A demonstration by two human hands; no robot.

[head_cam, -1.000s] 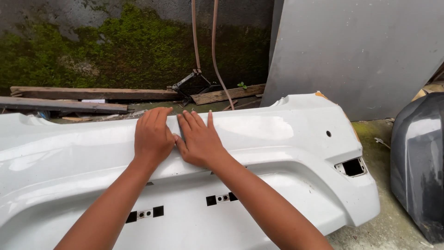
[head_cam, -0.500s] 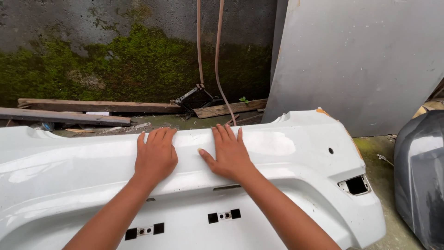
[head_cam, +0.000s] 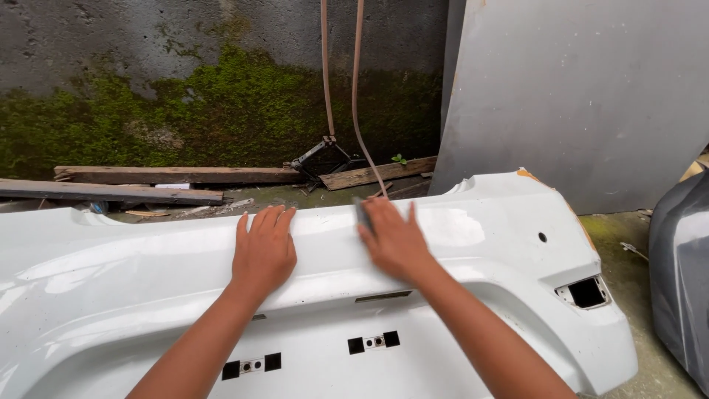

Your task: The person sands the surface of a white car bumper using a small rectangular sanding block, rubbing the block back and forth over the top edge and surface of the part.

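Observation:
A white car bumper (head_cam: pixel 148 295) lies across the view in front of me. My left hand (head_cam: pixel 264 250) rests flat on its upper ridge, palm down, holding nothing. About a hand's width to the right, my right hand (head_cam: pixel 395 240) presses on the same ridge and looks motion-blurred. A small grey pad (head_cam: pixel 362 213) peeks out from under its fingers, held against the paint. Both forearms reach in from the bottom edge.
A grey panel (head_cam: pixel 583 96) leans on the mossy wall (head_cam: pixel 185 111) at the right. Wooden planks (head_cam: pixel 148 177) and a scissor jack (head_cam: pixel 321 154) lie on the ground behind the bumper. Two hoses (head_cam: pixel 354 89) hang down. A dark car part (head_cam: pixel 683 273) stands at far right.
My right hand has slid to the right along the bumper ridge, away from my left hand, which has stayed nearly in place. The grey pad now shows under its fingers.

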